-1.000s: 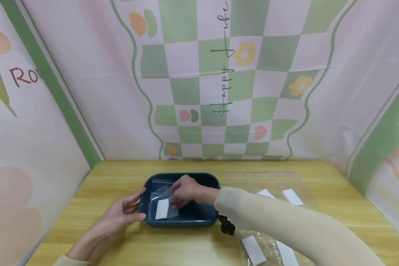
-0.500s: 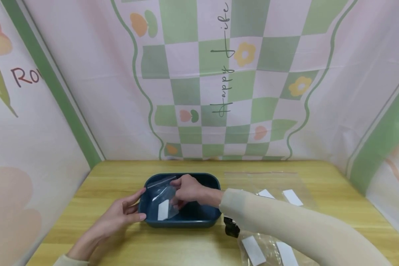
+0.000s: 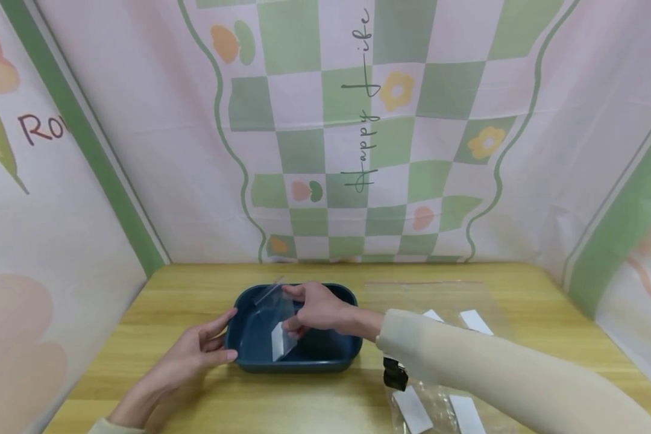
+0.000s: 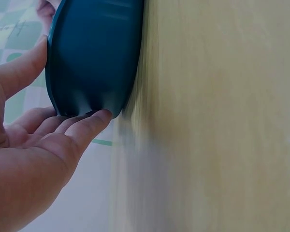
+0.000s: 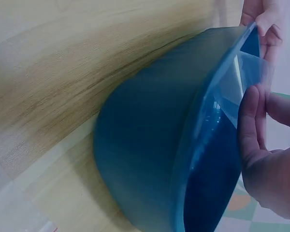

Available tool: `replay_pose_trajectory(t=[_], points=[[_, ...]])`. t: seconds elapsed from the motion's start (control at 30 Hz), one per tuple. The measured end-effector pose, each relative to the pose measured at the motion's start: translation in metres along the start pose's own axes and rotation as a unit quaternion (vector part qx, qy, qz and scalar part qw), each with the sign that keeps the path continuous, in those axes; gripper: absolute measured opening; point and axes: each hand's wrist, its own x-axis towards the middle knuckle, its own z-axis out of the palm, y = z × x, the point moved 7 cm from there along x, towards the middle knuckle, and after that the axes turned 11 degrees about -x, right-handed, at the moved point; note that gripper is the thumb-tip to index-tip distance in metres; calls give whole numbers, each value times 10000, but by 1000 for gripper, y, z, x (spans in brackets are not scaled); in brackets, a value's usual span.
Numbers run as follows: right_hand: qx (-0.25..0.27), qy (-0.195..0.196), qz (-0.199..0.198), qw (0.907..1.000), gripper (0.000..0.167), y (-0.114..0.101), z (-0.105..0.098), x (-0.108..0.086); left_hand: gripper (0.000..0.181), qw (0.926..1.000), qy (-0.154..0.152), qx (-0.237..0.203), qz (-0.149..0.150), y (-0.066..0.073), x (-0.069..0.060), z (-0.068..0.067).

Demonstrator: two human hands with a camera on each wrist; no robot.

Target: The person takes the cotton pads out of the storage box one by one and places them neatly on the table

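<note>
A dark blue plastic basin (image 3: 249,364) with rounded corners stands on the table. My left hand (image 3: 190,355) holds its left end, the thumb and fingers spread along the outside; the left wrist view has them against the basin's wall (image 4: 92,58). Over the basin my right hand (image 3: 322,310) pinches a clear zip bag (image 3: 273,307) with a white label (image 3: 279,342) near its lower end. The bag is tilted and partly above the rim. In the right wrist view the clear bag (image 5: 237,79) sits between thumb and fingers.
To the right, under my right forearm, lie several clear bags (image 3: 390,292) with white labels (image 3: 412,410). A small black device (image 3: 395,375) shows beneath my right wrist. Behind the wooden table (image 3: 195,283) hangs a checkered green and white cloth (image 3: 347,144).
The clear zip bag was lying flat in the basin; my right hand has raised and tilted it, shifting slightly to the right. My left hand has stayed at the basin's left end.
</note>
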Motion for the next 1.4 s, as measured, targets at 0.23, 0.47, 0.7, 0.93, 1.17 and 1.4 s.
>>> replay_pose_trajectory(t=[0.23, 0.47, 0.7, 0.93, 1.17, 1.4], points=[[-59, -9, -105, 9999, 80, -7, -7, -11, 87, 10000, 26, -12, -6, -1, -1, 0], [171, 63, -180, 9997, 84, -11, -19, -20, 87, 10000, 52, -17, -20, -1, 0, 0], [423, 75, -287, 9987, 86, -16, -35, -34, 87, 10000, 46, 14, -35, 1, 0, 0], [268, 147, -270, 9992, 89, -18, -52, -53, 87, 10000, 26, 38, -65, 1, -1, 1], [219, 190, -325, 9991, 92, -16, -66, -75, 87, 10000, 36, 16, -90, 0, 0, 1], [275, 150, -525, 9981, 96, -5, -79, -109, 87, 10000, 42, 51, -19, 0, 0, 1]])
